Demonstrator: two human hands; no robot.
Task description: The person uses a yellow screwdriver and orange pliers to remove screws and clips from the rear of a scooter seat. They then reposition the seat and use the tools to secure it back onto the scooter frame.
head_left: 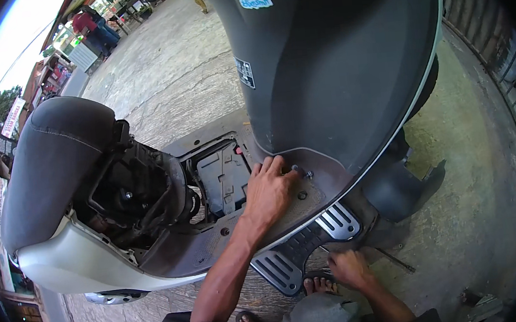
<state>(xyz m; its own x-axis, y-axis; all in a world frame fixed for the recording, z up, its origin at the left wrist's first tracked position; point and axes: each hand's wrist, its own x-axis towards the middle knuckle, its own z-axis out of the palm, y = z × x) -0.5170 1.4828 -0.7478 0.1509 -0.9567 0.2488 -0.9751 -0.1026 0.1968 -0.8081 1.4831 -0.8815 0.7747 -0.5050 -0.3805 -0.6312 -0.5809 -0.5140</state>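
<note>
My left hand (pixel 270 188) rests on the grey footboard (pixel 186 248) of a scooter, fingers curled down beside small dark bolts (pixel 309 174). Whatever lies under those fingertips is hidden. Left of it, an open compartment in the footboard shows a dark grey cover (pixel 219 174) with a small red part. Low by the scooter's near side, my right hand (pixel 350 269) is closed near the ground; its grip is too small to make out. A thin metal rod tool (pixel 395 259) lies just right of it. Between the hands is a black footboard mat with silver slotted pads (pixel 281 272).
The scooter's dark seat (pixel 59 155) stands at left above an exposed engine bay (pixel 128 195). The tall front leg shield (pixel 335 60) rises ahead. A dark plastic panel (pixel 391 191) sits on the concrete at right, near a corrugated shutter (pixel 480 21). People (pixel 90 31) stand far off.
</note>
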